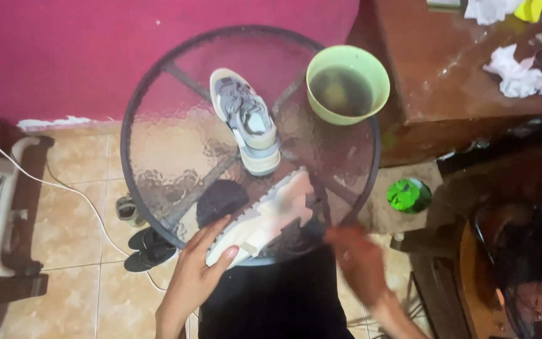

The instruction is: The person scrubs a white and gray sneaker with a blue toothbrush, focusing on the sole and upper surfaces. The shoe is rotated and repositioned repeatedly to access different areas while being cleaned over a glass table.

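Observation:
My left hand (197, 267) grips the toe end of a pale sneaker (265, 216) that lies sole up at the near edge of a round glass table (158, 157). Blurred with motion, my right hand (359, 260) hovers just right of that shoe, and I cannot tell whether it holds anything. A second sneaker (246, 119), grey and white, stands upright in the table's middle. Beside my left hand's fingers lies a dark cloth (221, 199). At the far right of the table stands a green bowl (347, 83) of murky water.
A brown wooden table (472, 75) with crumpled white cloths stands to the right. Seen through the glass, dark sandals (148, 248) rest on the tiled floor. A green-lidded container (409, 194) sits low at right, and a white cable (76, 191) crosses the floor at left.

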